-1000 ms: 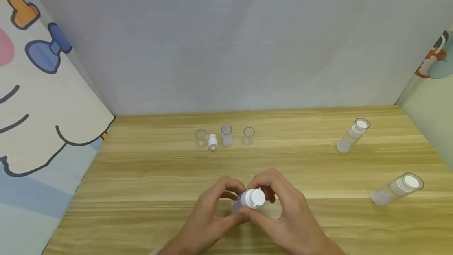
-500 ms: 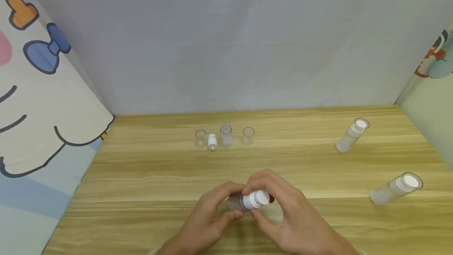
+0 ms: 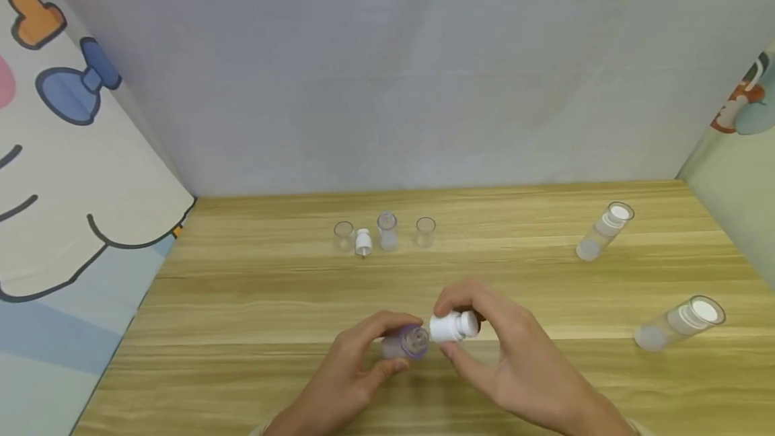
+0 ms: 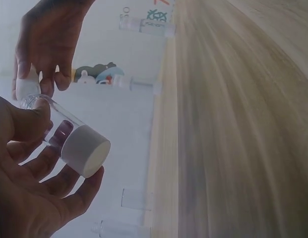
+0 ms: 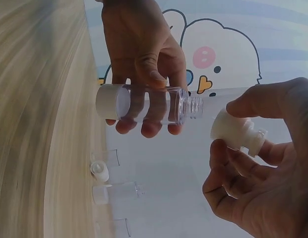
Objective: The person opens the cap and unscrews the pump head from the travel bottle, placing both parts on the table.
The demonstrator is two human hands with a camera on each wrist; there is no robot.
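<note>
My left hand (image 3: 357,369) grips a clear bottle (image 5: 166,105) with a threaded neck and a white base, its bare mouth tilted to the right in the head view. Between thumb and fingers my right hand (image 3: 508,355) pinches a white pump head (image 3: 451,327), just right of the bottle's mouth. In the right wrist view a gap shows between the pump head and the neck. Both hands are above the wooden table (image 3: 254,315). In the left wrist view the bottle's white base (image 4: 86,151) faces the camera, with fingers around the clear body.
Toward the back stand a clear cap (image 3: 344,237), another white pump head (image 3: 363,242), an uncapped bottle (image 3: 388,231) and a second clear cap (image 3: 426,232). Two capped pump bottles stand at right, the farther bottle (image 3: 604,231) and the nearer bottle (image 3: 679,323). A grey-white curtain (image 3: 412,73) hangs behind.
The pump head was on the bottle earlier and is now off it. My right hand has moved right with the pump head, while the left hand keeps the bottle and its neck shows.
</note>
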